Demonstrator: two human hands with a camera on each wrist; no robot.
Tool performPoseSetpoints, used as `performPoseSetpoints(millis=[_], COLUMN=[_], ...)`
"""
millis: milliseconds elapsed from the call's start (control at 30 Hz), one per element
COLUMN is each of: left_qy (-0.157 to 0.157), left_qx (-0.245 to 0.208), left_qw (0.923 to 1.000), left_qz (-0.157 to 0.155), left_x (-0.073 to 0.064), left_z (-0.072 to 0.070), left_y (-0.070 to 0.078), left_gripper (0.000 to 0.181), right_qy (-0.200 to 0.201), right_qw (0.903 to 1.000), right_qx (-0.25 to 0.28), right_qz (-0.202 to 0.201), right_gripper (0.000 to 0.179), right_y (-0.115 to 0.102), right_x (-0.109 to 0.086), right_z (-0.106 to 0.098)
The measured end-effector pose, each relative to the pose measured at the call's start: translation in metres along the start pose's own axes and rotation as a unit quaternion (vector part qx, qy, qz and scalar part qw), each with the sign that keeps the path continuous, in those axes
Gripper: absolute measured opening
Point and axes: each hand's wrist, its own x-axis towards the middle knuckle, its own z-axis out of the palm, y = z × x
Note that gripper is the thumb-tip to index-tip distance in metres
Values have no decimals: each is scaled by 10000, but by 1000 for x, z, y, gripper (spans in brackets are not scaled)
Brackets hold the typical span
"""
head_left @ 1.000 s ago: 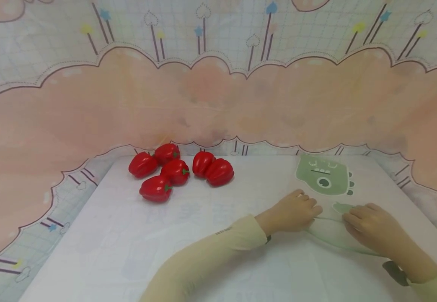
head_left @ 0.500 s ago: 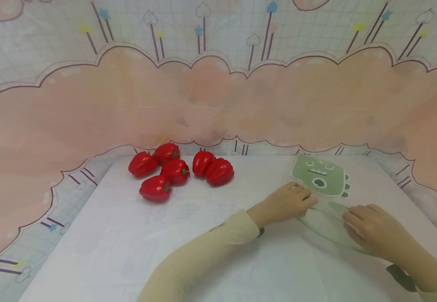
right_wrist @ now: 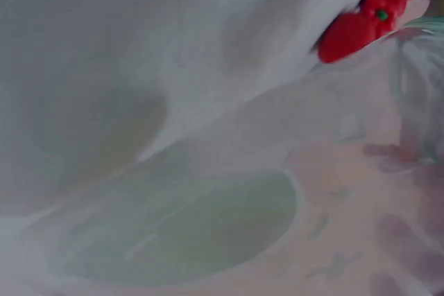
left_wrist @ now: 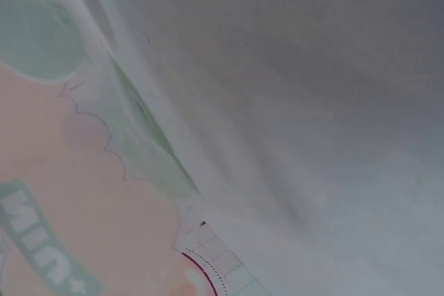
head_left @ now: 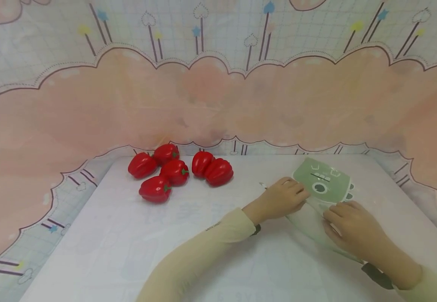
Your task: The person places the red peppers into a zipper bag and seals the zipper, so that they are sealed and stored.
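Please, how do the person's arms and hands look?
The left hand and right hand wear no gloves. The left sleeve and right sleeve are pale yellowish; small dark lettering marks the left one near its cuff. A dark piece, not identifiable, shows beside each cuff.

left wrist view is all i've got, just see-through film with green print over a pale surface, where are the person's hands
Observer: In the head view, the left hand and the right hand both hold the clear plastic bag.
Operator: ok anything else lying around that i'm missing
Observer: Yes, six red bell peppers lie on the white table, off to the left of the bag.
Operator: and whats printed at the far end of the bag, past the hands
Observer: A green cartoon face with a round dark eye.
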Motion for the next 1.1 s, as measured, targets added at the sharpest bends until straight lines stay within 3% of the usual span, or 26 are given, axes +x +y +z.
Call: performPoseSetpoints(millis=[267,600,767,967,1100], left_qy=[160,331,148,-133,-324], left_qx=[-24,125,44,79,-11], left_qw=[9999,9993,9991,9933,9903], left_qz=[28,72,-394,-1144,-1350], left_x=[-8,-14,-17,-26,-26], left_z=[5,8,11,14,12], left_y=[-10,-13,-17,-33,-43], left_gripper=[14,13,15,22,30], right_qy=[-351,-558,-114,364,436], right_qw=[9988,9968,9984,9991,9987], right_qx=[189,267,189,116,186], right_qz=[-278,-512,-525,-183,-162], right_gripper=[59,49,36,34,32], right_y=[-8,7,6,-7,-19], right_x=[14,39,42,42,44], right_z=[1,10,17,19,19])
